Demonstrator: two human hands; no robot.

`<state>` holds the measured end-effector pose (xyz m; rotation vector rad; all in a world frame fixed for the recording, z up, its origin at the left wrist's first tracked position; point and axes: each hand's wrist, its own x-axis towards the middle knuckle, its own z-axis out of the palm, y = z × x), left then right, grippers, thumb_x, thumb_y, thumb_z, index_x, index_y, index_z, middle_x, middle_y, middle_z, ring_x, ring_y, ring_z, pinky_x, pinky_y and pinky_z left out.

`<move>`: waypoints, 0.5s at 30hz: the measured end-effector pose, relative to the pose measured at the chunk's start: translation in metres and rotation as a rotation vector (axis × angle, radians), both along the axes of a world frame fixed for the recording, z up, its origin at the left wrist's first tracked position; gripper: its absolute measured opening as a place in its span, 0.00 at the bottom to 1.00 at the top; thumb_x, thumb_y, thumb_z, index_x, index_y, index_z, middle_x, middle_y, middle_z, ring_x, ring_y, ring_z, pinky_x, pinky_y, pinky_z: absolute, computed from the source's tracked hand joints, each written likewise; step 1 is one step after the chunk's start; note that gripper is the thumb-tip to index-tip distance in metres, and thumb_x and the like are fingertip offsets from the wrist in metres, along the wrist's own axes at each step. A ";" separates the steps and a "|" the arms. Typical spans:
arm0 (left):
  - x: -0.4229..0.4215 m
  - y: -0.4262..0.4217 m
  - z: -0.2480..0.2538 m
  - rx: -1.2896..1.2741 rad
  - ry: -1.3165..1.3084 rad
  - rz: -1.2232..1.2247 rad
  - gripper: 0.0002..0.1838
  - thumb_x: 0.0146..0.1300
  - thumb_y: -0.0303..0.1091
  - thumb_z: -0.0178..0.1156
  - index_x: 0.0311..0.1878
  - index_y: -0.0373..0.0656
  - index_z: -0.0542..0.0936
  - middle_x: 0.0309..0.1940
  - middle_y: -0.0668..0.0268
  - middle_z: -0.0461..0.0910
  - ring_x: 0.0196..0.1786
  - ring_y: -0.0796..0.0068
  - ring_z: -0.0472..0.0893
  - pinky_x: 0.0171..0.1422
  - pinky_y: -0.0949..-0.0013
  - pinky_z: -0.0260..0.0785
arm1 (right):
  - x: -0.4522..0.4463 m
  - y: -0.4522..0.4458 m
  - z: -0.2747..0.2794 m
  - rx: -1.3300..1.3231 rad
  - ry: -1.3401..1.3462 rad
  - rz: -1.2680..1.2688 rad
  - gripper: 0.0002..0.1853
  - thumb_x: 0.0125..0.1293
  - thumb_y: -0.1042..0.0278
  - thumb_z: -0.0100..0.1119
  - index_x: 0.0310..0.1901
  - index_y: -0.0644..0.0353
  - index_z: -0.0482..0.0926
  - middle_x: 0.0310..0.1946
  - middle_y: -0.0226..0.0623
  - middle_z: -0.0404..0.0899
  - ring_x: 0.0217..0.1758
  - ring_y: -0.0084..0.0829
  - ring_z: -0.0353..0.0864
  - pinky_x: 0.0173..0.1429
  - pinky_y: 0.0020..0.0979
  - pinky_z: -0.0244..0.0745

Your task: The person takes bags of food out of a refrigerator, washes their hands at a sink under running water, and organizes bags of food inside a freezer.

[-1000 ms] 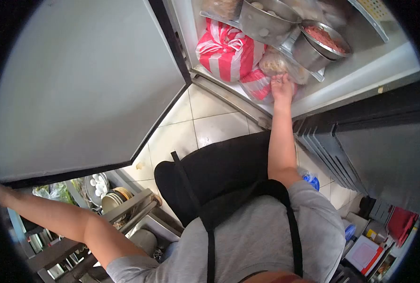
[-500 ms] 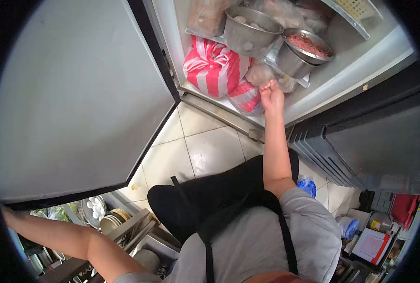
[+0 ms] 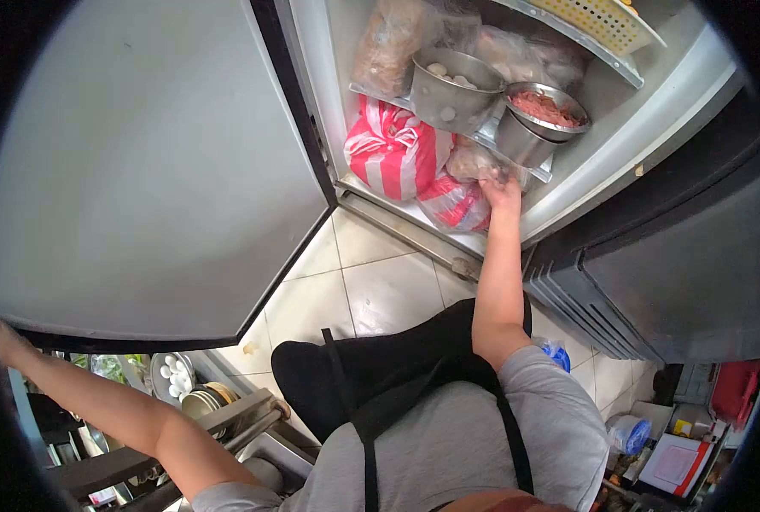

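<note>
My right hand [image 3: 501,186] reaches into the open fridge and touches a clear plastic bag of pale food [image 3: 472,160] under the lower shelf; its fingers are spread. Beside it lie a small red-and-white striped bag [image 3: 453,203] and a bigger, knotted striped bag [image 3: 395,154]. On the shelf above stand a metal pot with eggs [image 3: 453,92] and a metal bowl of red minced meat [image 3: 547,111] on another pot. My left hand [image 3: 6,343] is at the far left by the lower edge of the fridge door [image 3: 158,188], its fingers blurred and partly cut off.
More bagged food [image 3: 388,51] sits on the shelf, and a yellow perforated basket [image 3: 597,24] is above. At the lower left is a rack with plates [image 3: 199,403] and a bowl of eggs [image 3: 173,377]. A dark grey appliance [image 3: 678,264] stands right of the fridge.
Half a second ago my right hand was turned up with curled fingers in front of the bag; now its fingers spread against it. The camera view has shifted, showing more of the upper shelf.
</note>
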<state>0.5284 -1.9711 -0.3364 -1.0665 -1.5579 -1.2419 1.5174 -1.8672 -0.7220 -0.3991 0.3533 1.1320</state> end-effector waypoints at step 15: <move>0.138 -0.016 0.008 0.057 -0.349 -0.014 0.40 0.52 0.64 0.53 0.45 0.26 0.74 0.42 0.50 0.77 0.43 0.57 0.76 0.50 0.63 0.65 | -0.053 -0.028 -0.001 -0.263 -0.661 0.138 0.05 0.61 0.67 0.53 0.35 0.57 0.73 0.18 0.26 0.67 0.19 0.22 0.63 0.30 0.25 0.67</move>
